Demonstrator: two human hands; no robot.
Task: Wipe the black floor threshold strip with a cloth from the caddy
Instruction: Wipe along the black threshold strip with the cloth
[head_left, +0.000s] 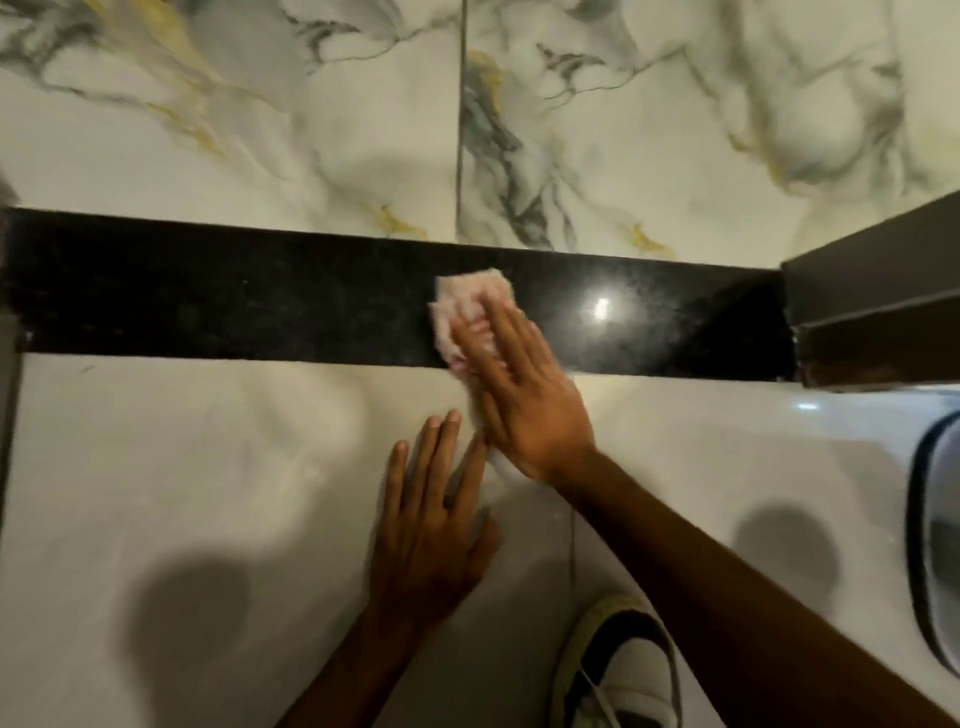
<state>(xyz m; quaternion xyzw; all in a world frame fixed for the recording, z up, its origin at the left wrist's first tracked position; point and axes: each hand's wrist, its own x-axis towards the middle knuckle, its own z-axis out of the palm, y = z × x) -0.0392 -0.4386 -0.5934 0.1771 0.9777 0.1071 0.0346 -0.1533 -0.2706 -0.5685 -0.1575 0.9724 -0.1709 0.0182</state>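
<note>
A black speckled threshold strip (208, 301) runs across the floor from left to right between pale marble tiles. A small pinkish-white cloth (465, 299) lies on the strip near its middle. My right hand (519, 395) presses flat on the cloth, fingers spread and covering its near part. My left hand (431, 519) rests flat on the plain tile just in front of the strip, fingers apart, holding nothing. The caddy is not in view.
A dark door frame corner (872, 306) meets the strip's right end. A white object with a dark rim (935, 545) sits at the right edge. A white and dark shoe (618, 670) is at the bottom. Veined marble tiles (260, 130) lie beyond the strip.
</note>
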